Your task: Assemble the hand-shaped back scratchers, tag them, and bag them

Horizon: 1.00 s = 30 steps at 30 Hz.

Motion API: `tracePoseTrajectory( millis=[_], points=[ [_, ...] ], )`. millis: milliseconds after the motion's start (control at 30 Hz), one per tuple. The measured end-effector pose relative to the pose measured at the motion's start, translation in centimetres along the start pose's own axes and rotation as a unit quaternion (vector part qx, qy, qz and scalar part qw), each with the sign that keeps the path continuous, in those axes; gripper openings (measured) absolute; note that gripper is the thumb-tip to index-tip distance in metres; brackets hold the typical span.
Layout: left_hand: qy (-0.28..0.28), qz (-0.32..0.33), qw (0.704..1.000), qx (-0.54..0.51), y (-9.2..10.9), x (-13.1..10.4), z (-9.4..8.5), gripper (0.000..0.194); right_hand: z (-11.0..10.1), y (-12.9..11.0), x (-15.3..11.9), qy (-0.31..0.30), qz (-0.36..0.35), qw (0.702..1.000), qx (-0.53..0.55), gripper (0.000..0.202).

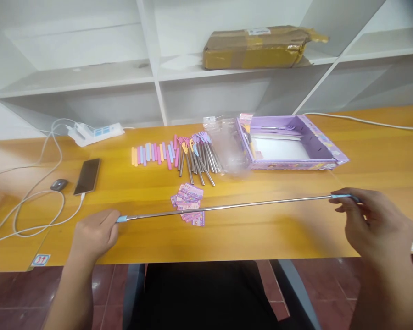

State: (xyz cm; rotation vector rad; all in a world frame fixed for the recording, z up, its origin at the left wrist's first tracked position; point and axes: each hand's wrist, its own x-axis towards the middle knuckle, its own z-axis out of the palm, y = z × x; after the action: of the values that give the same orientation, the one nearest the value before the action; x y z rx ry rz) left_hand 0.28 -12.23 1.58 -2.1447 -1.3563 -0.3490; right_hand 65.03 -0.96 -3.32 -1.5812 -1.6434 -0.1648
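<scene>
A telescopic back scratcher (234,206) with blue ends is stretched out long between my two hands, above the front of the table. My left hand (94,231) is closed around its blue handle at the left. At the right, the fingers of my right hand (375,220) pinch the blue head end, which they partly hide. Beneath the rod lies a loose pile of small printed cards (189,201). Farther back rests a bunch of back scratchers (198,156) with metal rods and coloured claw heads. Beside them is a row of coloured handle sleeves (153,153).
A purple box (296,162) holding a packed scratcher stands back right, with clear plastic bags (229,146) beside it. To the left are a phone (87,176), an earbud-case-like black object (58,184), cables and a power strip (96,134). A taped carton (254,48) sits on the shelf.
</scene>
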Motion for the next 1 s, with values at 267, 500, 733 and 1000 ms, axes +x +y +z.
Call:
tracePoseTrajectory(
  millis=[267,500,733,1000],
  points=[
    [-0.009,-0.012,1.000,-0.018,3.5,2.3,-0.6,0.029,1.8,-4.6,1.5,0.007,-0.120,0.992,0.044,0.014],
    [0.010,-0.060,0.997,-0.047,10.9,7.2,0.6,0.032,5.6,-15.3,-1.2,-0.064,-0.267,0.947,0.168,0.022],
    [-0.023,-0.078,0.994,-0.075,11.8,7.9,1.7,0.029,6.6,-19.2,-3.7,-0.084,-0.229,0.953,0.183,0.025],
    [-0.029,-0.063,0.994,-0.087,11.5,7.7,2.6,0.029,7.0,-18.2,-3.4,-0.096,-0.230,0.948,0.198,0.026]
  ],
)
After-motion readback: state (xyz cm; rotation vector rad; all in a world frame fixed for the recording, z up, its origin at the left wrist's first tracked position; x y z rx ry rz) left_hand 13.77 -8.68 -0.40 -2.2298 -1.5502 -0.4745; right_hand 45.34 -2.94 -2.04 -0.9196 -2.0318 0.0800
